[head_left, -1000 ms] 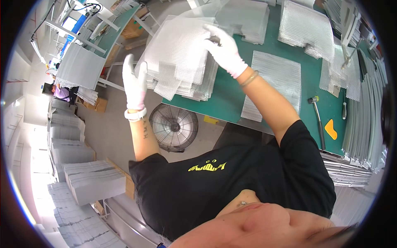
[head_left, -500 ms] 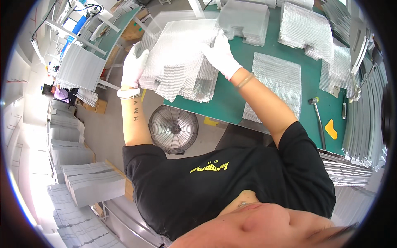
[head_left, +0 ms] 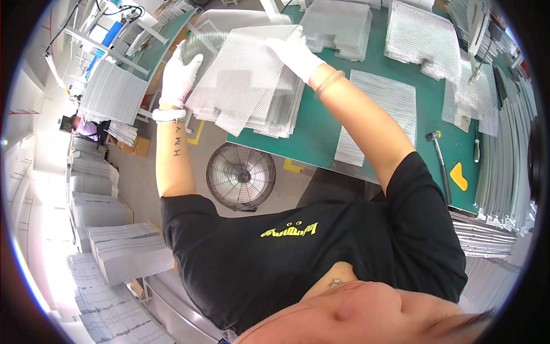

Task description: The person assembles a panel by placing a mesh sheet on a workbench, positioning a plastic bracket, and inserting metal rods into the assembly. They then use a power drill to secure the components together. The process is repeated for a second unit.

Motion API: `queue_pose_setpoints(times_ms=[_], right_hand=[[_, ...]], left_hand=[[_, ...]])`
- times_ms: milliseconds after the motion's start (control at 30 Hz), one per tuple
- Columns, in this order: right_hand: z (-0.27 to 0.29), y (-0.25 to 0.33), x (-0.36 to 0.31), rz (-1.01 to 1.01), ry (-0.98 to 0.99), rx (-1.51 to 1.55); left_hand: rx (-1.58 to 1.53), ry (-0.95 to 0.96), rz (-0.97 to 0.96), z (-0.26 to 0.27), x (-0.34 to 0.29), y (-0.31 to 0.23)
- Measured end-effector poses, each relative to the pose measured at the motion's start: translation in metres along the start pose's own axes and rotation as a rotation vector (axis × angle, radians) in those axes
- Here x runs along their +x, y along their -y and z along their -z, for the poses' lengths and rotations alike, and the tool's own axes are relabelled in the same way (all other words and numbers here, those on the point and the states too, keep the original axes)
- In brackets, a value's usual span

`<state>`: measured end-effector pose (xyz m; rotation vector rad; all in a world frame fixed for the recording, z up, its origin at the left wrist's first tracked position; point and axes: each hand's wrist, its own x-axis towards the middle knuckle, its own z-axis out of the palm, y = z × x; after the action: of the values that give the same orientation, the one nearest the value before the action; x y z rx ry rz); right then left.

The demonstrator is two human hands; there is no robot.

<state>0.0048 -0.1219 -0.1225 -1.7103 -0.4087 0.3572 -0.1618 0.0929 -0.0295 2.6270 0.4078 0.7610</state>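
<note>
Both my hands wear white gloves. My right hand (head_left: 296,55) pinches the far right corner of a thin silver mesh sheet (head_left: 243,54), its thumb lying over the top. At the sheet's left side, my left hand (head_left: 181,74) grips the edge, where a darker stretch of mesh curves up between thumb and fingers. The sheet lies tilted over a stack of similar mesh sheets (head_left: 281,117) at the left end of the green table (head_left: 321,135). Part of that stack is hidden beneath it.
More mesh stacks stand on the table: a notched stack (head_left: 337,28) behind, another (head_left: 421,37) at far right, and a flat one (head_left: 381,109) right of my arm. A hammer (head_left: 440,166), yellow piece (head_left: 458,176) and screwdriver (head_left: 476,150) lie at right. A floor fan (head_left: 240,176) stands below the table edge.
My left hand has moved left and farther away with the sheet's edge. My right hand has shifted slightly left and away. The mesh sheet has moved and bent up more at its left side.
</note>
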Motion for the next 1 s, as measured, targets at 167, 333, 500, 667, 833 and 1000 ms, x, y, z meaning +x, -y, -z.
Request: queue_pose_setpoints(times_ms=[167,333,500,667,833,1000], right_hand=[[0.032,0.009,-0.008,0.237,0.088,0.131],[0.088,0.021,-0.073,0.616,-0.006,0.084],[0.169,-0.024,-0.199,0.562,-0.281,-0.261],[0.219,-0.089,-0.273,0.315,-0.463,-0.555],[0.245,-0.137,-0.273,-0.020,-0.385,-0.589],[0.250,-0.171,-0.262,0.037,-0.381,-0.654]], left_hand=[[-0.766,-0.162,0.074,0.020,0.001,-0.004],[-0.577,-0.214,0.136,0.018,-0.064,-0.089],[-0.540,-0.245,-0.009,-0.065,-0.180,-0.152],[-0.509,0.106,-0.168,-0.190,-0.229,-0.172],[-0.257,0.332,-0.249,-0.245,-0.220,-0.173],[-0.136,0.392,-0.238,-0.262,-0.215,-0.174]])
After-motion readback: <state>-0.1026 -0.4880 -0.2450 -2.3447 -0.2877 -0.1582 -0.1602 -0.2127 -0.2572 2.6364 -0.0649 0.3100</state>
